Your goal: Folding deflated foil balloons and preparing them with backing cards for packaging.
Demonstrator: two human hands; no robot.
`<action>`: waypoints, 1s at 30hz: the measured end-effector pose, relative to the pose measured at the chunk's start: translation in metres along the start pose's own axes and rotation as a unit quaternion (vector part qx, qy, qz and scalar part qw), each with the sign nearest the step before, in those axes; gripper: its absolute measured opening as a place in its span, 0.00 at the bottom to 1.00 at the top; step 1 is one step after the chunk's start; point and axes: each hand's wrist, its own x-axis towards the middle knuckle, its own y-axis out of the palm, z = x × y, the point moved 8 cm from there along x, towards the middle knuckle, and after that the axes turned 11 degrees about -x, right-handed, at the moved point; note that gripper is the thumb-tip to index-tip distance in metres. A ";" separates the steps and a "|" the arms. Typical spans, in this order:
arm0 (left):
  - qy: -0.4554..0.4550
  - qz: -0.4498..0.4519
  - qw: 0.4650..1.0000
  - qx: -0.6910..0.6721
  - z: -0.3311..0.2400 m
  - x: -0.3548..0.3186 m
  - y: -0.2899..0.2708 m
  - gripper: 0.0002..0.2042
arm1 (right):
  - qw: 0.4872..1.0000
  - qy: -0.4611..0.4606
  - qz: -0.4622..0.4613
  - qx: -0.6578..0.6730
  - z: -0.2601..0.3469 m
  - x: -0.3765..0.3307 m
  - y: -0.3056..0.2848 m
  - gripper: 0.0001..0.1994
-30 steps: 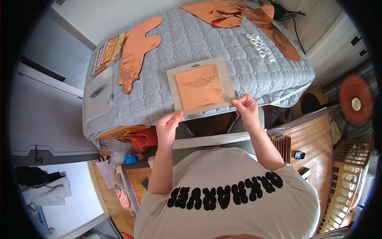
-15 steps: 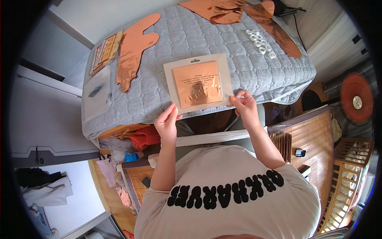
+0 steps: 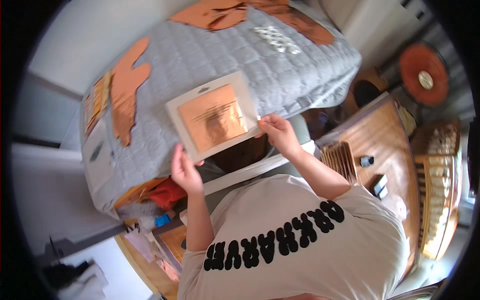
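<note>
Holding the flat packet [image 3: 214, 119] of copper foil above the near edge of the grey quilt [image 3: 200, 55], the left hand [image 3: 186, 170] pinched its near-left corner and the right hand [image 3: 278, 134] pinched its right edge. Doing it well probably meant keeping the packet level and the grip light, so the thin sheet inside stayed uncreased.

A flat square package [image 3: 214, 119], pale grey card framing a shiny copper sheet, lies tilted at the grey quilt's near edge. A narrower packet [image 3: 96, 102] with copper and yellow contents lies near the quilt's left edge.
</note>
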 end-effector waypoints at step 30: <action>0.353 0.399 0.839 -0.111 -0.180 0.040 0.130 0.24 | 0.704 0.094 -0.194 -0.676 0.014 -0.192 -0.278 0.13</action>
